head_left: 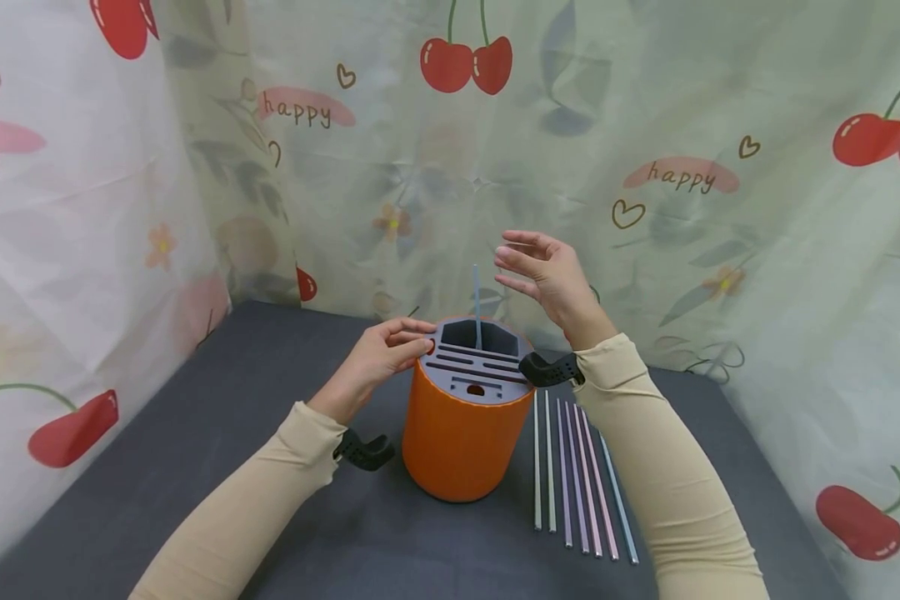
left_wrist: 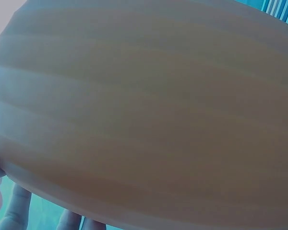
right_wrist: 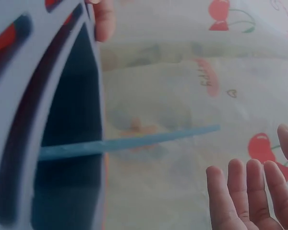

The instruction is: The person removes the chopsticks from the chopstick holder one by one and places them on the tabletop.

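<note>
An orange round knife holder [head_left: 461, 442] with a grey slotted top [head_left: 450, 375] stands upright on the dark table. My left hand [head_left: 384, 354] holds its left rim, thumb over the top edge and fingers at the far side. One blue chopstick [head_left: 477, 304] stands in the hexagonal opening at the back, its upper part sticking out. Up and to the right of it is my right hand [head_left: 547, 279], empty, with fingers spread and apart from the chopstick. In the right wrist view, those fingers [right_wrist: 237, 191] point up, away from the blue chopstick's tip.
Several loose chopsticks [head_left: 585, 483], pale green, purple, pink and blue, lie side by side on the table [head_left: 330, 525] to the holder's right, under the right forearm. Printed curtains [head_left: 390, 175] with cherries enclose the table at the back and sides.
</note>
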Demonstrator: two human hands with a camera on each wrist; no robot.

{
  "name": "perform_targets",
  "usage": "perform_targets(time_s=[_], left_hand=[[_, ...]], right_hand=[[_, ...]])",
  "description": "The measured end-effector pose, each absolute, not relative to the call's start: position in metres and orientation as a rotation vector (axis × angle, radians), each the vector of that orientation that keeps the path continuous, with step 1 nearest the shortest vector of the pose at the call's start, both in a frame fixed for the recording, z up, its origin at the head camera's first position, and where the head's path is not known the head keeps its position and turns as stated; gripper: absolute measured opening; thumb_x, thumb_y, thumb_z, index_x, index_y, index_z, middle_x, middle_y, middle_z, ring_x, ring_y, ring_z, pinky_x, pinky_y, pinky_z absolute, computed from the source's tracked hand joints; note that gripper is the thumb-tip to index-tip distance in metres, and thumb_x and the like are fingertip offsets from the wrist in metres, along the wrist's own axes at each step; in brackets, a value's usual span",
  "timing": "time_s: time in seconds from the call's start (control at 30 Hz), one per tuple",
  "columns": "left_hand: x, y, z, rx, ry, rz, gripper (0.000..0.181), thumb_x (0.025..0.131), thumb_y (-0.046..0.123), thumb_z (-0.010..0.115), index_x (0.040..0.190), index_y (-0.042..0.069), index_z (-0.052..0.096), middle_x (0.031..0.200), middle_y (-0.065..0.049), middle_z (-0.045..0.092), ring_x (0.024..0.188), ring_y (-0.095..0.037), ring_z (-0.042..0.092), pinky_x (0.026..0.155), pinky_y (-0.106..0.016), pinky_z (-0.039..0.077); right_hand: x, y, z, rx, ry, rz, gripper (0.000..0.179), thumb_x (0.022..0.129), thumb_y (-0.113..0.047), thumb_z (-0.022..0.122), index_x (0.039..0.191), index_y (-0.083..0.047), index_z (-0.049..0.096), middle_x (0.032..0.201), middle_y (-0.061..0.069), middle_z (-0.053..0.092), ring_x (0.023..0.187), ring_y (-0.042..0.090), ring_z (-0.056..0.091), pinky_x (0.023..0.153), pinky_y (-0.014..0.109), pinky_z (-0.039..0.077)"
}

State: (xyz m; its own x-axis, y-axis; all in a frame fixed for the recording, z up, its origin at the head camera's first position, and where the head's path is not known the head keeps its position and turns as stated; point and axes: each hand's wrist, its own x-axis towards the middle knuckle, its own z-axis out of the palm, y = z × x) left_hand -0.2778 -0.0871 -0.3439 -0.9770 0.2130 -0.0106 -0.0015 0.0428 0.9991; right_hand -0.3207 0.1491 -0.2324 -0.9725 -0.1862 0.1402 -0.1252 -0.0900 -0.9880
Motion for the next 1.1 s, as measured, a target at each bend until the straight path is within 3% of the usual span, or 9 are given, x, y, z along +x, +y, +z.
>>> perform_targets(time_s=[0.27,0.5,0.77,1.1], left_hand=[[-0.278,-0.086,-0.344,0.203,2.151,2.059,0.029,0.090,0.024,0.070,0.118,0.018,0.066,0.118,-0.007,0.064,0.112,-0.020,0.060,0.104,-0.041,0.044],[-0.279,-0.086,-0.345,0.215,2.145,2.065,0.030,0.090,0.023,0.070,0.120,0.017,0.066,0.120,-0.007,0.064,0.112,-0.021,0.060,0.104,-0.041,0.044],[-0.278,-0.086,-0.344,0.208,2.132,2.077,0.031,0.091,0.022,0.069,0.121,0.016,0.065,0.116,-0.007,0.065,0.110,-0.021,0.062,0.104,-0.041,0.045],[-0.278,-0.086,-0.344,0.199,2.144,2.057,0.029,0.091,0.023,0.069,0.119,0.018,0.066,0.121,-0.008,0.063,0.113,-0.021,0.060,0.104,-0.041,0.044]], right_hand=[[-0.325,0.139,-0.242,-0.304,2.163,-2.043,0.036,0.093,-0.006,0.063,0.128,-0.002,0.054,0.118,0.007,0.058,0.121,0.032,0.056,0.096,0.041,0.050],[-0.326,0.135,-0.247,-0.235,2.233,-1.866,0.043,0.092,-0.005,0.063,0.133,0.002,0.052,0.121,0.009,0.057,0.112,0.026,0.060,0.094,0.039,0.052],[-0.329,0.130,-0.249,-0.130,2.264,-1.771,0.045,0.092,-0.003,0.064,0.134,0.002,0.051,0.112,0.008,0.059,0.103,0.022,0.064,0.094,0.039,0.052],[-0.327,0.127,-0.248,-0.096,2.309,-1.708,0.032,0.090,-0.003,0.066,0.120,-0.001,0.058,0.113,0.008,0.062,0.098,0.021,0.068,0.088,0.034,0.055]])
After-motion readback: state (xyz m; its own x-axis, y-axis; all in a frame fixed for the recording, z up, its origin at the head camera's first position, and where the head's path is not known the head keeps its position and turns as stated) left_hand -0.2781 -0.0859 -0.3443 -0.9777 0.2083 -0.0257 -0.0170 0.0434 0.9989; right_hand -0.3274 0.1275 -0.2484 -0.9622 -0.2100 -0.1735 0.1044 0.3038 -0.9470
